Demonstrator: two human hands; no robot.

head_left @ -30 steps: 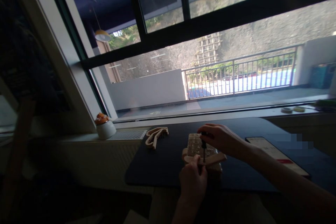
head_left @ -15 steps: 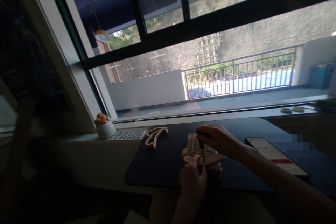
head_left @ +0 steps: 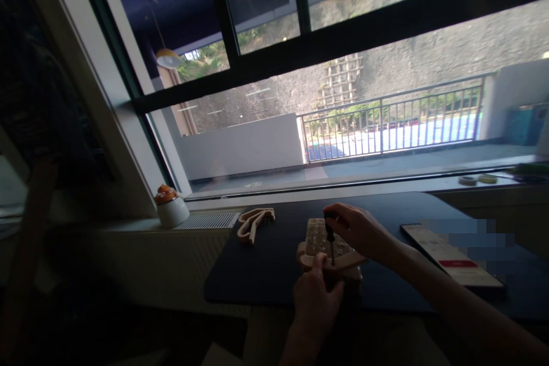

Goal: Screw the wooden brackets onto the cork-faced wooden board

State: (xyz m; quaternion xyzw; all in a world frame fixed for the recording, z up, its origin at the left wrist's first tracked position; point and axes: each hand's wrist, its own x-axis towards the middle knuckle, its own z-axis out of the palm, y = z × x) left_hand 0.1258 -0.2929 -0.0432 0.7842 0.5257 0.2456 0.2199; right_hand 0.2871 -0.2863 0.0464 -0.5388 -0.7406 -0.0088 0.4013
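A pale wooden model piece (head_left: 319,235) with a studded top stands on a dark mat (head_left: 266,263) in front of me. My right hand (head_left: 362,230) grips a small dark screwdriver (head_left: 330,239) upright, its tip down on the curved wooden part at the front of the model. My left hand (head_left: 315,300) is closed on the near edge of that curved part, thumb on top, steadying it.
A loose curved wooden part (head_left: 254,221) lies at the mat's far left. A white pot with an orange lid (head_left: 170,206) stands on the sill beside a vent grille (head_left: 208,221). A printed sheet (head_left: 450,254) lies to the right. A large window rises behind.
My right hand has turned slightly on the screwdriver and my left hand has shifted a little along the near edge. The model has stayed where it was.
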